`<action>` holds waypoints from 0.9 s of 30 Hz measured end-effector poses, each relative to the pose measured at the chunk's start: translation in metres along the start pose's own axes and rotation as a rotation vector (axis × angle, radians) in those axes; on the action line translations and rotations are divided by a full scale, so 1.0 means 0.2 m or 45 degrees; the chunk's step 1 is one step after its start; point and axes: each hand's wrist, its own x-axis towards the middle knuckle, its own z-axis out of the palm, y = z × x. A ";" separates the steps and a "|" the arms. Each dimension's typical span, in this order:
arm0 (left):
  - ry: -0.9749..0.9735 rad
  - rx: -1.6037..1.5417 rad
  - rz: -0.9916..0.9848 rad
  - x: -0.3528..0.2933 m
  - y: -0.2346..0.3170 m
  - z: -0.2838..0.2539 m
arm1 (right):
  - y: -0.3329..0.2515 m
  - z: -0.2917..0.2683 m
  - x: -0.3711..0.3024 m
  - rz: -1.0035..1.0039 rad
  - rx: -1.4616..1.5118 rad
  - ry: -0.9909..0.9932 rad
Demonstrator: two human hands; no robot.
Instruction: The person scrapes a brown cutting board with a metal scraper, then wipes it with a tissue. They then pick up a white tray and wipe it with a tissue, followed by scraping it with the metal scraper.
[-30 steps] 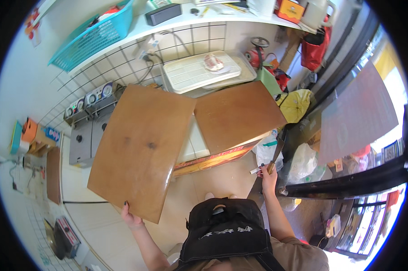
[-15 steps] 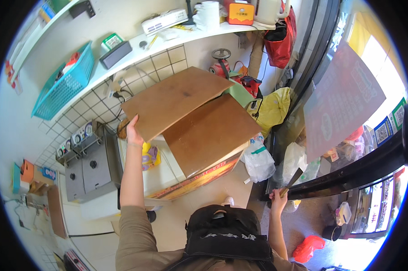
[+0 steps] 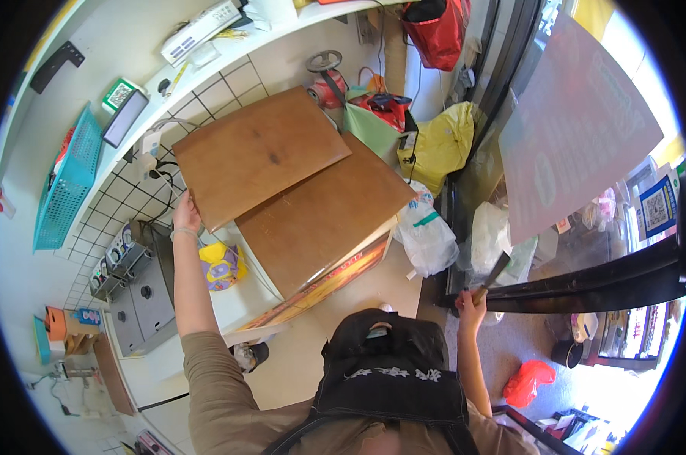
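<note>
My left hand (image 3: 186, 213) grips the left corner of a brown board (image 3: 261, 158), its fingers partly hidden at the edge. That board overlaps a second brown board (image 3: 328, 220), which covers the top of a cabinet with a printed orange-red side. Out to the right, my right hand (image 3: 470, 307) is closed around a knife-like tool (image 3: 496, 272) with a flat dark blade, pointing up and away. The exact kind of tool is not clear. Beside my left forearm a yellow and purple packet (image 3: 222, 265) lies on the white counter (image 3: 240, 307).
A grey cooker-like appliance (image 3: 140, 292) stands at the left. Above it, a shelf bears a turquoise basket (image 3: 70, 178). Plastic bags (image 3: 426, 239) and a yellow bag (image 3: 438, 148) crowd the boards' right. A dark door frame (image 3: 586, 292) runs beside my right hand; a red bag (image 3: 528, 383) lies on the floor.
The upper board, held by my left hand, has come down flatter over the other board. The view has shifted; my right hand still holds the tool.
</note>
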 end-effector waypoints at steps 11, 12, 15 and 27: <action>0.247 -0.036 -0.057 0.11 0.08 0.11 | -0.06 0.34 0.12 0.024 0.010 -0.407; 0.357 0.005 0.000 0.18 0.12 0.06 | -0.06 0.37 0.10 0.061 0.006 -0.435; 0.542 0.057 0.061 0.28 0.15 0.17 | -0.10 0.39 0.06 0.083 -0.005 -0.446; 0.540 0.194 -0.050 0.54 0.18 0.16 | -0.02 0.27 -0.06 0.059 0.011 -0.218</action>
